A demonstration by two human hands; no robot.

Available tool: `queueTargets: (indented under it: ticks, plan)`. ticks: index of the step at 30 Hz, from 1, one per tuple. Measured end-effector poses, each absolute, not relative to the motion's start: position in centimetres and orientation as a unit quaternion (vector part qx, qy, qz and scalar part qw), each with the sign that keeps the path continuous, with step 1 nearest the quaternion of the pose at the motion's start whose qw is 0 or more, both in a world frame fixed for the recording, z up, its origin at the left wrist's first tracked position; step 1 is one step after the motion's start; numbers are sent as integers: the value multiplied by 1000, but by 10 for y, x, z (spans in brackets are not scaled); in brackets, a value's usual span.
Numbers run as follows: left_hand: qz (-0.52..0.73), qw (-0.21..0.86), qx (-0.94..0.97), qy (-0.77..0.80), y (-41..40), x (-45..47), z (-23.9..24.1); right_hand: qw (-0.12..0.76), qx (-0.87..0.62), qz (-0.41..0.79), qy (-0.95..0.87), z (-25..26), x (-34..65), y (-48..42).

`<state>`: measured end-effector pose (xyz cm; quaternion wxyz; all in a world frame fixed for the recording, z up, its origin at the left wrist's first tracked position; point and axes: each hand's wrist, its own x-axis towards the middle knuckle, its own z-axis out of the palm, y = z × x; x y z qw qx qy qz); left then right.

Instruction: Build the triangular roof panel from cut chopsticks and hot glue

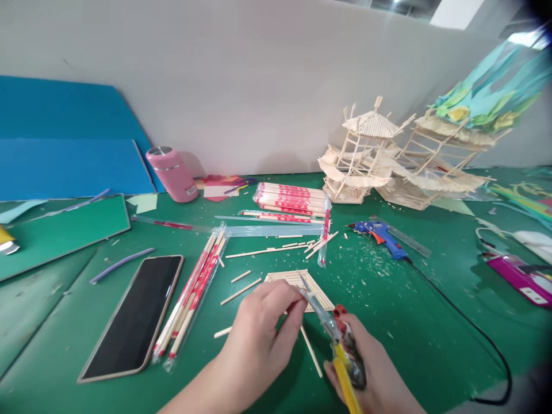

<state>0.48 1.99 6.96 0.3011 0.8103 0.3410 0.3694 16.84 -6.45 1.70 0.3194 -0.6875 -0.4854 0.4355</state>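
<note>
My left hand is closed in a pinch, with thumb and forefinger meeting at the blades of a pair of scissors. Whatever sits between those fingertips is too small and covered to make out. My right hand is wrapped round the scissors, whose grips are yellow, red and dark; the blades point up and to the left. Behind and beneath the blades lies a flat panel of wooden sticks laid side by side. One loose stick lies between my hands, and a few more sticks lie left of the panel.
A blue glue gun trails a black cord at right. Wrapped chopsticks and a phone lie left; a chopstick bundle, pink flask and stick-built pavilion models stand behind. Wood scraps litter the green table.
</note>
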Motion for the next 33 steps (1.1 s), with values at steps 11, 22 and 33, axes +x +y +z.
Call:
queueTargets:
  ticks: [11, 22, 33]
  plan:
    - [366, 334, 789, 363, 23, -2, 80, 296, -656, 426, -549, 46, 167, -60]
    - [360, 448, 738, 353, 26, -7, 81, 303, -660, 396, -562, 53, 165, -59]
    - [379, 362, 770, 365, 25, -3, 79, 311, -658, 418, -544, 53, 164, -57]
